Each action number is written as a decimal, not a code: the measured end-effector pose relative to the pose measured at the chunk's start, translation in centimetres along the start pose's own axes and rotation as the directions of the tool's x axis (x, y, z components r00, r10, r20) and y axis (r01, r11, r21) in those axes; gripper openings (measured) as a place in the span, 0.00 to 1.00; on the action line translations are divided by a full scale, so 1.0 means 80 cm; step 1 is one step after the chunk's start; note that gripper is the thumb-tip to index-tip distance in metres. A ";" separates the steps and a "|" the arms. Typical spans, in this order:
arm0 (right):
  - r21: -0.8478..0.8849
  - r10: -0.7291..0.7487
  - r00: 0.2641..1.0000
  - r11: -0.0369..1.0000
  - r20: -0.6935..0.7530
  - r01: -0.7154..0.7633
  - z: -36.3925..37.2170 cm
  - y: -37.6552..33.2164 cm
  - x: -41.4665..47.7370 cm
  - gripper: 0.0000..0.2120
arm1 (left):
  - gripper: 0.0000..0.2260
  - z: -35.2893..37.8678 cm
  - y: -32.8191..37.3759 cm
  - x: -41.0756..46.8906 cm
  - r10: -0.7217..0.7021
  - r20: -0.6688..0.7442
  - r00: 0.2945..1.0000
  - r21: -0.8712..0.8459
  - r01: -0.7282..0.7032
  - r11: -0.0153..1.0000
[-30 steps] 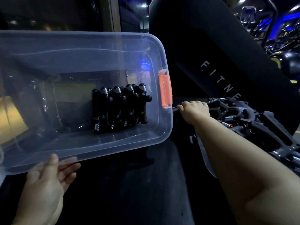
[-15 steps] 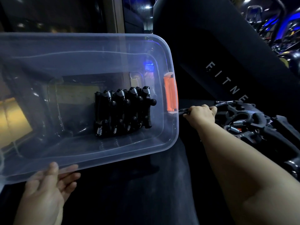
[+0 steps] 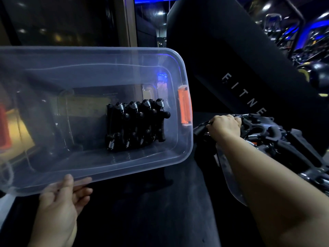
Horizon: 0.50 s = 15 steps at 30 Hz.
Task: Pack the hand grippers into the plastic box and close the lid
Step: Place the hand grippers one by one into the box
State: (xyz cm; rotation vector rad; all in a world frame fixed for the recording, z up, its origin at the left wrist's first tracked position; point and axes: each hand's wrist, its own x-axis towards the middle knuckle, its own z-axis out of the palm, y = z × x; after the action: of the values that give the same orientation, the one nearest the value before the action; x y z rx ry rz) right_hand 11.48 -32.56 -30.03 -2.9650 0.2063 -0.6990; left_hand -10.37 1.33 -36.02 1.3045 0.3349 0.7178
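Note:
A clear plastic box (image 3: 99,168) with orange latches (image 3: 185,107) is tilted toward me. My left hand (image 3: 60,198) holds its near rim, thumb on top and fingers beneath. Several black hand grippers (image 3: 135,125) with steel springs stand packed in a row at the box's right end. To the right of the box, my right hand (image 3: 224,125) grips a black hand gripper (image 3: 201,129) at the near edge of a pile of loose hand grippers (image 3: 267,136). A clear lid (image 3: 229,177) lies under my right forearm, partly hidden.
A black padded bench back with white "FITNE" lettering (image 3: 243,97) rises behind the pile. The dark bench seat (image 3: 160,211) lies below the box. Gym machines (image 3: 302,38) stand at the far right; a window frame (image 3: 130,22) is behind the box.
My right hand has closed on a hand gripper at the pile's edge and shifted slightly right. The box and my left hand stay as they were; the view has moved a little.

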 end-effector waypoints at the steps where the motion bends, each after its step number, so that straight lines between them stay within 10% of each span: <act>1: -0.002 -0.004 1.000 1.000 0.005 0.004 -0.005 0.003 -0.005 0.12 | 0.13 0.000 0.001 -0.001 -0.005 0.004 1.000 -0.002 0.005 1.000; 15: 0.008 -0.102 0.993 0.995 0.051 0.102 -0.077 0.038 -0.113 0.11 | 0.09 0.003 0.012 -0.010 -0.026 -0.004 1.000 0.002 0.026 1.000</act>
State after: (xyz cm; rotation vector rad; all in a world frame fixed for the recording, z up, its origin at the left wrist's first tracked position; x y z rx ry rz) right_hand 0.35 -34.51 -28.84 -3.0018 0.0492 -0.6322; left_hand -11.12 0.70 -35.20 1.2986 0.3554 0.6985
